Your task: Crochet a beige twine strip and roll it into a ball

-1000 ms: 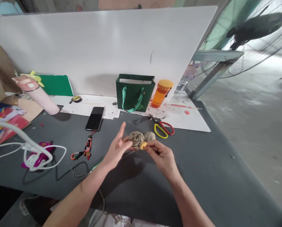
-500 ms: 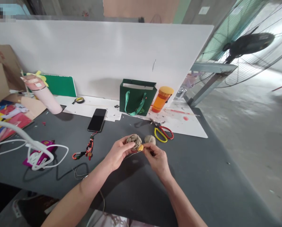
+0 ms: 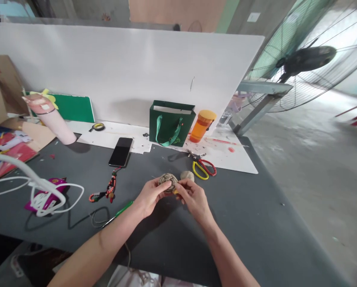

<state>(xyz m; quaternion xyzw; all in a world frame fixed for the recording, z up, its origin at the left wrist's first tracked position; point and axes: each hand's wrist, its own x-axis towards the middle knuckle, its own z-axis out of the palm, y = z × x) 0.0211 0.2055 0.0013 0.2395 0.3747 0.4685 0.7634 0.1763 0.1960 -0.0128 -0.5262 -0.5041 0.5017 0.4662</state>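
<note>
Dark worktable [image 3: 241, 223]: left hand [image 3: 150, 197] and right hand [image 3: 195, 201] both closed, fingers curled, gripping a coiled cord disc [image 3: 168, 181] between them.

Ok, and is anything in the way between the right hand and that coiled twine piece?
Nothing visible: the right hand is already on the coiled twine piece, which the left hand also holds. The twine ball lies just beyond them on the dark table, not between.
</note>
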